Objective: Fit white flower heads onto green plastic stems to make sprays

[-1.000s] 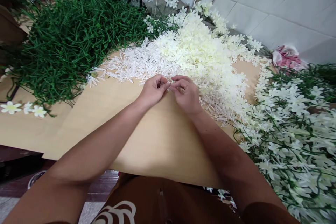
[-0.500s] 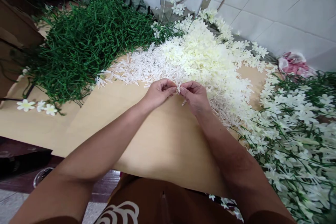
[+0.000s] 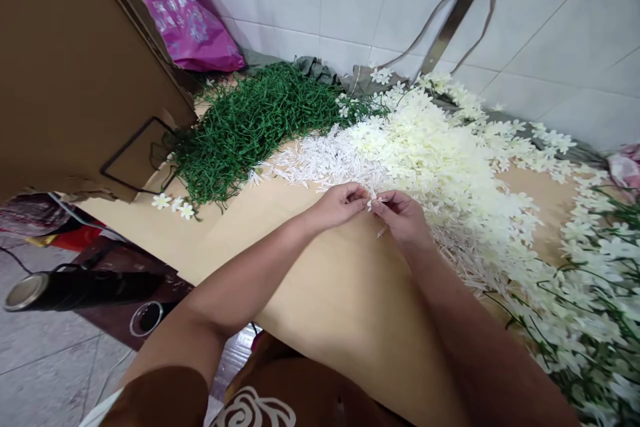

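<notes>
Over the cardboard-coloured work surface, my left hand and my right hand meet, both pinched at the fingertips. Between them is a small white artificial flower piece, mostly covered by the fingers. A thin pale strand hangs below my right fingers. Just beyond my hands lies a heap of white flower stamens. To its right spreads a large pile of creamy-white artificial flower heads. Green plastic stems are heaped to the left of the stamens.
A large cardboard box stands at left, with a purple bag behind it. Several loose flowers lie near the box. Assembled white flowers on green stems fill the right side. A tiled wall bounds the back.
The view has swung left and up, bringing more of the box, purple bag and floor into sight. My hands stay pinched together around the small white piece.
</notes>
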The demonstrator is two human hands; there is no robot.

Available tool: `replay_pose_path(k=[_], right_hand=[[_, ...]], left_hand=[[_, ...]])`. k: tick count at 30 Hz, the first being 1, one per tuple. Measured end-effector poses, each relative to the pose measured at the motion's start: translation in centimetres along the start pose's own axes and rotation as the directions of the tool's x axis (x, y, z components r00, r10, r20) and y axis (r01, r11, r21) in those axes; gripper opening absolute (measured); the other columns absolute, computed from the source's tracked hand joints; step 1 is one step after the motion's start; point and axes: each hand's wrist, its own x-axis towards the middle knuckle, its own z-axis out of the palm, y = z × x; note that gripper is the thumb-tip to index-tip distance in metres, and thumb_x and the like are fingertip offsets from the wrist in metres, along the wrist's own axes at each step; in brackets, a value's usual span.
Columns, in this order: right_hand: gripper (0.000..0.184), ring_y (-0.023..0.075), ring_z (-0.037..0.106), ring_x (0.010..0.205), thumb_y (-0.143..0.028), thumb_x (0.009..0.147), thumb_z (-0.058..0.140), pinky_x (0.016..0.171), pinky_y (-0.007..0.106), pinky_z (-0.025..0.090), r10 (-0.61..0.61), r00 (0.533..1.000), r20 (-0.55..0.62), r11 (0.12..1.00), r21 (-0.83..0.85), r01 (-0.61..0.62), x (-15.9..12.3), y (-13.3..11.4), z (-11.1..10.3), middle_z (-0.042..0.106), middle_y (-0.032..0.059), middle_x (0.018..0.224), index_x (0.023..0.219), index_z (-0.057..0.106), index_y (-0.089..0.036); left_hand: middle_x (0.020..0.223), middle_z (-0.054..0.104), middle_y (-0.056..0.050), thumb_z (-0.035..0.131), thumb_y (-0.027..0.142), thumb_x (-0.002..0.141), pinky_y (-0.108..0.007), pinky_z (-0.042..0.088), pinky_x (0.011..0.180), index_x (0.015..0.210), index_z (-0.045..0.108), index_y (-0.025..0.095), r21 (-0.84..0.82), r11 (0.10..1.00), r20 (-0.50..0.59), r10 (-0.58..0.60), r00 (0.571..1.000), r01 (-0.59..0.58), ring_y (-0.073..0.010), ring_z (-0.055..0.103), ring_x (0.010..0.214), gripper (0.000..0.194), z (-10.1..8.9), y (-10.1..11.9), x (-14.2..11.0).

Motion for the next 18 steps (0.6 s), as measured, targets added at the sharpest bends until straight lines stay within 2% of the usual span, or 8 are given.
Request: replay_pose_path(k=[2,4,7,10,12,14,16,18], right_hand=[[0.036,0.0090,0.053,0.054,-0.042,0.052,0.086,0.056,0.024,0.044,-0.044,0.998,-0.039,0.999,-0.027,0.043,0.0,-0.1,-0.3,0.060,-0.0038,0.057,0.066,0.062,-0.020],[0.034,0.0095,0.053,0.055,-0.042,0.054,0.084,0.055,0.024,0.044,-0.083,0.994,-0.070,0.996,-0.023,0.082,0.0,-0.3,-0.7,0.060,-0.0035,0.057,0.066,0.062,-0.020],[0.033,0.0094,0.053,0.054,-0.041,0.054,0.084,0.054,0.024,0.042,-0.103,0.989,-0.110,0.995,-0.004,0.104,0.1,-0.5,-1.1,0.060,-0.0036,0.057,0.065,0.061,-0.020],[0.033,0.0094,0.052,0.053,-0.041,0.054,0.084,0.054,0.024,0.042,-0.102,0.989,-0.109,0.995,-0.006,0.102,0.2,-0.6,-1.1,0.060,-0.0034,0.057,0.064,0.060,-0.020],[0.032,0.0094,0.052,0.053,-0.040,0.054,0.083,0.054,0.025,0.043,-0.097,0.990,-0.098,0.995,-0.004,0.097,0.2,-0.6,-0.9,0.059,-0.0036,0.057,0.064,0.060,-0.020],[0.031,0.0092,0.051,0.053,-0.039,0.053,0.083,0.054,0.025,0.043,-0.083,0.992,-0.099,0.996,0.003,0.084,0.1,-0.6,-0.7,0.059,-0.0040,0.056,0.063,0.060,-0.020],[0.031,0.0089,0.051,0.053,-0.038,0.051,0.084,0.054,0.025,0.042,-0.069,0.992,-0.104,0.997,0.015,0.071,0.0,-0.7,-0.6,0.058,-0.0043,0.055,0.062,0.061,-0.020],[0.031,0.0087,0.050,0.053,-0.037,0.051,0.084,0.054,0.024,0.041,-0.059,0.993,-0.104,0.998,0.025,0.062,0.0,-0.7,-0.6,0.059,-0.0043,0.055,0.061,0.061,-0.020]], left_hand=[[0.083,0.063,-0.005,0.054,0.020,0.082,-0.029,0.043,0.073,0.080,0.062,0.016,0.394,0.918,-0.064,0.075,0.995,-0.044,-0.0159,0.056,0.078,0.009,-2.3,0.5,0.1],[0.101,0.064,-0.010,0.049,0.016,0.085,-0.036,0.042,0.085,0.089,0.065,0.017,0.685,0.717,-0.300,0.121,0.946,0.126,-0.0223,0.057,0.097,0.017,-5.7,0.7,0.2],[0.123,0.057,-0.018,0.053,0.019,0.083,-0.044,0.038,0.094,0.110,0.065,0.016,0.777,0.431,-0.558,0.135,0.819,0.459,-0.0330,0.050,0.117,0.029,-11.3,-0.1,-0.1],[0.120,0.059,-0.020,0.049,0.019,0.084,-0.047,0.036,0.092,0.105,0.068,0.014,0.791,0.269,-0.584,0.069,0.809,0.549,-0.0360,0.051,0.116,0.028,-15.1,-1.2,-1.0],[0.110,0.064,-0.018,0.047,0.017,0.084,-0.044,0.037,0.089,0.094,0.071,0.016,0.806,0.263,-0.560,0.046,0.827,0.530,-0.0333,0.056,0.109,0.026,-16.5,-1.5,-1.4],[0.101,0.066,-0.015,0.048,0.016,0.083,-0.041,0.039,0.086,0.085,0.071,0.017,0.794,0.334,-0.561,0.081,0.824,0.508,-0.0302,0.059,0.102,0.023,-17.3,-1.2,-1.5],[0.093,0.067,-0.011,0.053,0.017,0.081,-0.038,0.040,0.083,0.083,0.069,0.018,0.717,0.478,-0.630,0.136,0.764,0.507,-0.0265,0.061,0.093,0.017,-18.0,-0.6,-1.2],[0.082,0.065,-0.006,0.056,0.016,0.081,-0.033,0.042,0.077,0.086,0.068,0.017,0.566,0.662,-0.738,0.141,0.660,0.491,-0.0212,0.060,0.082,0.013,-18.7,0.3,-0.8]])
